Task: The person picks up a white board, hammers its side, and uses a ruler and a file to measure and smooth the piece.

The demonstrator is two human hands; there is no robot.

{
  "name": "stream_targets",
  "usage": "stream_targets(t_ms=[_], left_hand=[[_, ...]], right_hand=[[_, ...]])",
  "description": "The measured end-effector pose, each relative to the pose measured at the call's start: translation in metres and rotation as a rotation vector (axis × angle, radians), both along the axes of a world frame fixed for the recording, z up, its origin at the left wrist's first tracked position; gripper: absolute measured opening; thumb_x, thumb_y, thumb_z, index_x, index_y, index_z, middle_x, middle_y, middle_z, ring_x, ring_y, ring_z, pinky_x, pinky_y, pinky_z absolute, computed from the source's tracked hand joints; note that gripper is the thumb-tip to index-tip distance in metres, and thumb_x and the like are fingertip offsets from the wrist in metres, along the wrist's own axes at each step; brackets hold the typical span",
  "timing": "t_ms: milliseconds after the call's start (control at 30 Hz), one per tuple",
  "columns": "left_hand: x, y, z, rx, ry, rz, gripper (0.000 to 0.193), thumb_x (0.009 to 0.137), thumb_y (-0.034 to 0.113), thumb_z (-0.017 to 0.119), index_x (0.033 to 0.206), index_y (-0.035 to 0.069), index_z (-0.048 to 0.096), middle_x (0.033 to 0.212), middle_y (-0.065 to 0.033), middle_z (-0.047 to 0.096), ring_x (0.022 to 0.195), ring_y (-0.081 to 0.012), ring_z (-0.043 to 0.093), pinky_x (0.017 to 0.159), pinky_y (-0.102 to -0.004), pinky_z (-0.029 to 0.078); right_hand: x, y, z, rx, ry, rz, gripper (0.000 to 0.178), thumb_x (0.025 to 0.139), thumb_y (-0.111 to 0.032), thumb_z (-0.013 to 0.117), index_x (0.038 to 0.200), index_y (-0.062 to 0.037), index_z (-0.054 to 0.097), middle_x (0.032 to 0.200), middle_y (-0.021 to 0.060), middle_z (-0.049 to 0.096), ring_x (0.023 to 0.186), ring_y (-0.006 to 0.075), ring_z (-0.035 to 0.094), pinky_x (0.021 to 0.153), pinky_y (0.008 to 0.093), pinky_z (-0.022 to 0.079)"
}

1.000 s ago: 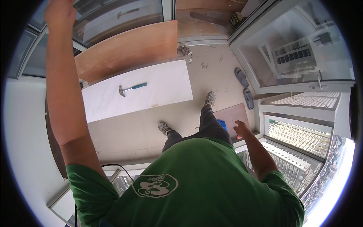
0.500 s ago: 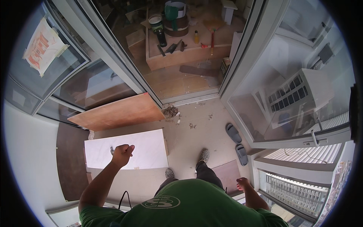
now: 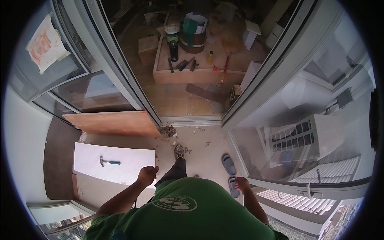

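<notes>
Left grip (image 3: 147, 175) now clear of hammer (image 3: 113, 162)

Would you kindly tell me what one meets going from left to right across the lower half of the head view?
Dark brown panel → hammer → left hand → patterned shoe → upper grey slipper → right hand → white door handle.

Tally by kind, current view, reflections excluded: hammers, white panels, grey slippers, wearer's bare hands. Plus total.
Hammer: 1
White panel: 1
Grey slippers: 2
Hands: 2, left hand and right hand
Total: 6
</notes>
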State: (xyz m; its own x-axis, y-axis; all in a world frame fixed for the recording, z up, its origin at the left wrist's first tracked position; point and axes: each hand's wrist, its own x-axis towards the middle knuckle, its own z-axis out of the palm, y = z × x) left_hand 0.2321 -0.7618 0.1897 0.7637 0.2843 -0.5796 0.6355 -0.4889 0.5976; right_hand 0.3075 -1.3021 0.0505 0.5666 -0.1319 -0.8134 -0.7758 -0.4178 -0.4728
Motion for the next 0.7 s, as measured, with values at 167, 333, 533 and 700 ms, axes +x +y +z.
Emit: stream_targets(t_ms=[167,333,533,700], left_hand=[[0.064,0.014,-0.047,0.059,0.008,-0.304,0.052,0.103,0.043,0.044,0.082,0.002,0.066,0.079,-0.0146,0.069,0.081,-0.0322,0.070,0.081,-0.0451,0.052],[0.205,0.050,-0.063,0.067,-0.136,-0.321,0.052,0.101,0.044,0.050,0.078,0.000,0.066,0.082,-0.0220,0.069,0.085,-0.0382,0.069,0.079,-0.0457,0.052],[0.337,0.043,-0.150,-0.125,-0.150,-0.614,0.102,0.086,0.024,0.071,0.161,0.013,0.001,0.143,-0.0283,0.050,0.120,-0.0369,0.059,0.097,-0.0435,0.049],[0.290,-0.013,-0.218,-0.273,0.103,-0.556,0.088,0.089,0.057,0.063,0.156,0.010,0.030,0.140,-0.0301,0.052,0.132,-0.0433,0.050,0.112,-0.0442,0.040]], right_hand=[[0.020,0.000,-0.019,-0.012,0.037,0.163,0.029,0.097,-0.035,0.059,0.110,-0.0100,0.066,0.081,0.0057,0.066,0.066,0.0169,0.063,0.056,0.0353,0.052],[0.053,0.004,-0.001,-0.197,0.293,0.274,0.034,0.097,-0.039,0.062,0.114,-0.0100,0.065,0.088,0.0087,0.067,0.073,0.0202,0.065,0.063,0.0381,0.054],[0.125,-0.011,-0.036,-0.072,0.025,0.503,0.033,0.098,-0.039,0.060,0.115,-0.0105,0.064,0.089,0.0085,0.068,0.073,0.0202,0.065,0.062,0.0375,0.053],[0.247,0.074,0.013,-0.130,0.074,0.353,0.037,0.097,-0.039,0.061,0.105,-0.0036,0.069,0.079,0.0088,0.069,0.066,0.0179,0.065,0.059,0.0333,0.053]])
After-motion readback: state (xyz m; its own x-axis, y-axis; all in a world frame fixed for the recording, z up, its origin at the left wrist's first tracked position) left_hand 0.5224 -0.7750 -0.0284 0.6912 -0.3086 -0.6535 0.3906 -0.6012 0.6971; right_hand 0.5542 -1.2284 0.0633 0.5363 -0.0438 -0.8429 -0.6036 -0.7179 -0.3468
